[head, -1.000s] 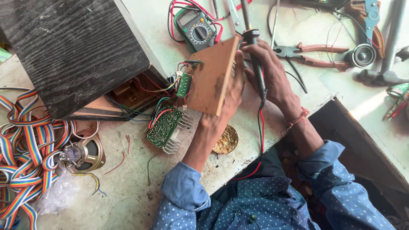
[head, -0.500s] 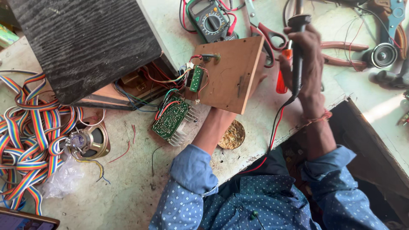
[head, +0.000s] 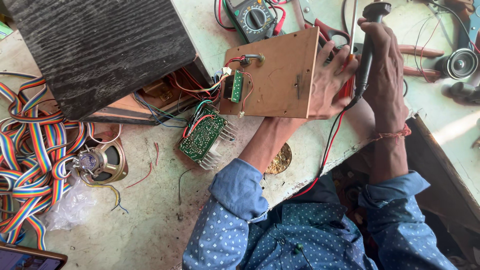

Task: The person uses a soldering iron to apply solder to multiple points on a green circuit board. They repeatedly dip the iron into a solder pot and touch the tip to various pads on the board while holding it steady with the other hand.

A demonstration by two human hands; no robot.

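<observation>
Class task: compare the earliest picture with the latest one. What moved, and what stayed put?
The right hand lifted the soldering iron up and away from the brown board. The left hand still grips the board's edge, and the green circuit board still lies beside the dark cabinet.

Matt brown fibreboard panel point(head: 280, 75); rough dark woodgrain cabinet point(head: 100, 50).

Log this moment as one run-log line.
left hand: grips brown wooden panel with small green circuit board | right hand: holds black soldering iron upright | bench: grey multimeter
</observation>
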